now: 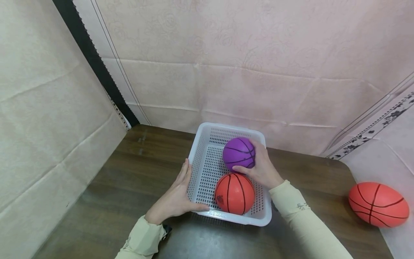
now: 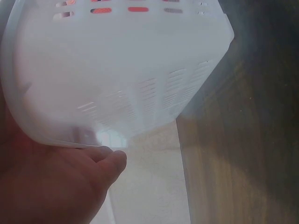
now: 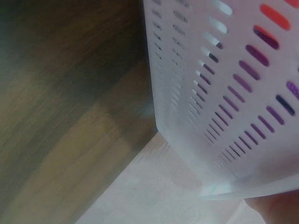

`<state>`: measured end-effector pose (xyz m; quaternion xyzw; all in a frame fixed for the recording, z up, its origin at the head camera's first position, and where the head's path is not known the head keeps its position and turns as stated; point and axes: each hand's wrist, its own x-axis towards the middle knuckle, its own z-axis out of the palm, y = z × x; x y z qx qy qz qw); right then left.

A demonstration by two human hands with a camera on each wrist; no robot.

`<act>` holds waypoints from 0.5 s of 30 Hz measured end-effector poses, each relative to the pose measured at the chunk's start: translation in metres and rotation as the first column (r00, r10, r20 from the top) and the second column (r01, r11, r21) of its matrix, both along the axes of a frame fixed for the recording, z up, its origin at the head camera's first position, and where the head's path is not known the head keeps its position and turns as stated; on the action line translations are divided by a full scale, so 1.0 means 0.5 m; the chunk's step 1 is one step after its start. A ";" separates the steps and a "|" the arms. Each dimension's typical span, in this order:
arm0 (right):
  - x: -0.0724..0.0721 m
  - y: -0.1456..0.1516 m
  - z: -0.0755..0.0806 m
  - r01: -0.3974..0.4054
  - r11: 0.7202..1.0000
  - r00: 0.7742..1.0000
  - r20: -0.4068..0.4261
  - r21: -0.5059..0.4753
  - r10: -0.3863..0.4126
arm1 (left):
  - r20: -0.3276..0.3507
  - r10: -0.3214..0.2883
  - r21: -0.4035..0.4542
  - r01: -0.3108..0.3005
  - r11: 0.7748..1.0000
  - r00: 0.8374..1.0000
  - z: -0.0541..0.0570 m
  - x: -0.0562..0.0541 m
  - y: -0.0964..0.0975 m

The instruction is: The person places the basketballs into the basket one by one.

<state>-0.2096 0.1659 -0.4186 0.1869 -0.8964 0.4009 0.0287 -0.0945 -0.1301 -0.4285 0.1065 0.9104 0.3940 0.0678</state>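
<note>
My right grip (image 1: 263, 166) curls round the purple ball (image 1: 237, 153), at its 10 o'clock inside the basket (image 1: 205, 176); my straight-fingered left grip (image 1: 176, 198) touches the basket's 8 o'clock. Print (image 1: 220, 199) on the adjacent red ball (image 1: 235, 194) is illegible.

There's your right sleeve (image 1: 307, 220), pale cream, dark marking (image 1: 302, 206) by the cuff (image 1: 280, 186); your left sleeve (image 1: 142, 235) matches, black band (image 1: 167, 231) at the wrist.

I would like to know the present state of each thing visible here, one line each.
white basket: open side up, with balls inside its walls
purple ball: held, inside the basket
near red ball: in the basket's near part, not held
far-right red ball: outside the basket, at the table's right edge, untouched
left hand: touching the basket's near-left corner
right hand: holding the purple ball
</note>
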 end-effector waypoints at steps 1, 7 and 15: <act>0.001 0.000 0.000 -0.002 1.000 1.000 0.001 0.004 0.002 | 0.001 0.000 0.001 0.000 1.000 1.000 0.000 0.000 0.000; 0.004 0.000 0.000 -0.004 0.999 1.000 -0.006 0.048 0.004 | 0.012 0.003 0.004 -0.003 1.000 1.000 0.004 0.002 -0.001; 0.012 0.015 0.010 0.014 0.994 0.999 0.028 0.110 -0.018 | 0.008 -0.013 0.001 0.013 1.000 1.000 0.004 0.003 -0.002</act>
